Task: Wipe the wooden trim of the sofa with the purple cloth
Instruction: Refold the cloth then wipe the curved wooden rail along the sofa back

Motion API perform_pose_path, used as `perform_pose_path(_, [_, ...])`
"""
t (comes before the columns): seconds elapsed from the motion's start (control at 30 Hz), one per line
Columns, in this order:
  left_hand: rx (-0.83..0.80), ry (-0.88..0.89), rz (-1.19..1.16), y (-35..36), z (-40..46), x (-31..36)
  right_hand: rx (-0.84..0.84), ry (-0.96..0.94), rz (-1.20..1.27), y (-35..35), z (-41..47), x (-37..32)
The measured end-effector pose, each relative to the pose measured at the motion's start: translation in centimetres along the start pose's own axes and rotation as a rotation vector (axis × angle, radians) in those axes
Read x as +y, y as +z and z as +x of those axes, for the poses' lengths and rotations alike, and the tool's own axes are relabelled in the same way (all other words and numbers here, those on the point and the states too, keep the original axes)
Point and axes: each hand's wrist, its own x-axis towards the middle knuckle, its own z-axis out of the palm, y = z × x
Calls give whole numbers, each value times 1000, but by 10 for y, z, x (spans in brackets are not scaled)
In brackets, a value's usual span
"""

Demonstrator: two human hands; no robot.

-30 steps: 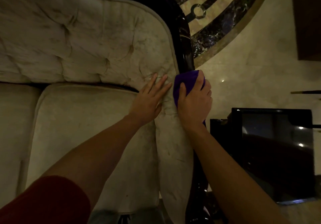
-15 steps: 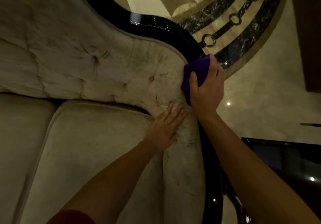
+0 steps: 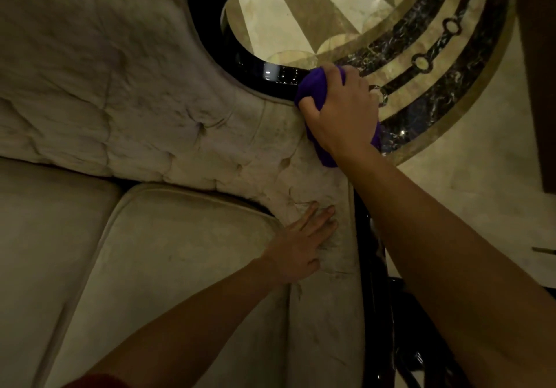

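Observation:
A cream tufted sofa has a glossy black wooden trim curving along the top of its back and down its right side. My right hand is shut on a bunched purple cloth and presses it onto the trim at the upper curve. The cloth's tail hangs out below my wrist. My left hand lies flat, fingers apart, on the padded armrest beside the seat cushion. It holds nothing.
Behind the sofa lies a polished marble floor with a dark inlaid ring pattern. A dark wooden piece stands at the right edge. Dark furniture shows under my right forearm at the bottom right.
My right hand has slid the cloth up along the trim, from the side of the armrest onto the upper curve. My left hand stayed pressed on the armrest padding.

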Motion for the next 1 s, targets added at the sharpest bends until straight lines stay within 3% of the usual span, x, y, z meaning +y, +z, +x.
perform_pose_path(0.07, [20, -14, -122, -27, -2, 2, -13, 12, 11, -3, 1, 0])
perform_pose_path(0.13, [66, -145, -153, -67, -6, -2, -33, 12, 15, -5, 1, -1])
perform_pose_path(0.23, [313, -251, -49, -138, -10, -19, -83, 42, 51, -9, 4, -3])
perform_pose_path(0.33, [441, -345, -1, -213, -15, -26, -201, 115, 123, -18, 10, -4])
perform_pose_path(0.47, [526, -238, 219, -288, -9, -27, -323, 127, 139, -28, 14, -5])
perform_pose_path(0.6, [587, -217, 463, -347, 20, -37, -336, 140, 117, -30, 11, -5])
perform_pose_path(0.77, [522, -354, 731, -369, 48, -73, -254, 140, 158, -22, 7, -2])
perform_pose_path(0.87, [601, -377, 814, -359, 57, -94, -184, 160, 161, -14, 10, -3])
perform_pose_path(1.0, [670, -316, 872, -353, 60, -112, -166, -92, 75, -8, 29, -22])
